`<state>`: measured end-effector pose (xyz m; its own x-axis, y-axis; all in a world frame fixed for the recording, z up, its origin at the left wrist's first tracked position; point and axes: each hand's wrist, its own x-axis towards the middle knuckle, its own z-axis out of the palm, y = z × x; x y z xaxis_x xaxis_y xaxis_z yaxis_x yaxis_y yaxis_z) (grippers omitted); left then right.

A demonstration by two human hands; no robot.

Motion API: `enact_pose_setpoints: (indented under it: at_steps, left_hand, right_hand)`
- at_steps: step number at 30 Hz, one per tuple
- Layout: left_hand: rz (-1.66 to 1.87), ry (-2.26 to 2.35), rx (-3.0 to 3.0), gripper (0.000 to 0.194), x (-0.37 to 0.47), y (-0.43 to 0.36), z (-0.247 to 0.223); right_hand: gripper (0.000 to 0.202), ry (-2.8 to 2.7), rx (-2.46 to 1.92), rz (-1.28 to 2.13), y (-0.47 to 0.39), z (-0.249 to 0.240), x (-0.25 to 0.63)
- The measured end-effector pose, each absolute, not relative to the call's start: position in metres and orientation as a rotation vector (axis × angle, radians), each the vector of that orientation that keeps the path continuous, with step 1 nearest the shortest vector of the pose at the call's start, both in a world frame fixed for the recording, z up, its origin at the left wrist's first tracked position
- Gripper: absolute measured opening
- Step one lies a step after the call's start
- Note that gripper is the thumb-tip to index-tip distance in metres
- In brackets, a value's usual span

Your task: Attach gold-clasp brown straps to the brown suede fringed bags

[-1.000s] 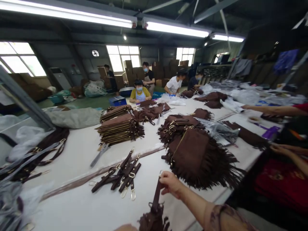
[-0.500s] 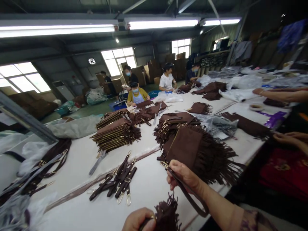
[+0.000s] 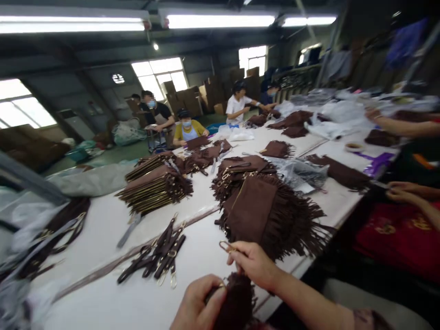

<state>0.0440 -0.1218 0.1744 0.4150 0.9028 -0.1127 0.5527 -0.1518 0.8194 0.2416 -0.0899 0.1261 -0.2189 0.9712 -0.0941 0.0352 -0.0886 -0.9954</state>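
Observation:
My left hand (image 3: 201, 302) is closed on the edge of a brown fringed pouch (image 3: 237, 298) at the bottom centre. Just up and right of it, my right hand (image 3: 256, 266) pinches a strap by its gold clasp (image 3: 227, 246); the rest of the strap is mostly hidden. Behind my right hand lies a stack of brown fringed pouches (image 3: 254, 206). A loose pile of dark straps with gold clasps (image 3: 156, 256) rests on the white table (image 3: 99, 302) to the left.
Another pouch stack (image 3: 151, 190) stands farther back. Long straps and plastic (image 3: 65, 233) lie at the left edge. Plastic bags (image 3: 299, 174) are right of the pouches. Another person's hands (image 3: 409, 192) are at the right; several people sit or stand beyond the table.
My right hand has moved down and closer to my left hand with the clasp. My left hand and the pouch have risen a little into view. The camera view has shifted slightly.

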Motion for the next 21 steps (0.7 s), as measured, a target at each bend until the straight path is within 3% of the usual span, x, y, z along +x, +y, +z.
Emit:
enact_pose_setpoints:
  at_steps: [6,10,16,21]
  left_hand:
    - [0.657,1.180,1.569,0.053,0.047,-0.116,0.161]
    - [0.730,1.178,1.400,0.050,0.045,-0.115,0.156]
    - [0.691,1.357,1.319,0.043,0.040,-0.118,0.154]
    - [0.682,1.382,1.338,0.041,0.036,-0.118,0.148]
  right_hand:
    - [0.032,-1.931,-0.997,0.768,-0.099,0.120,0.245]
    - [0.034,-2.093,-0.914,0.520,-0.104,0.120,0.239]
    - [0.036,-2.229,-0.929,0.434,-0.103,0.121,0.228]
    - [0.029,-2.195,-1.020,0.622,-0.101,0.115,0.221]
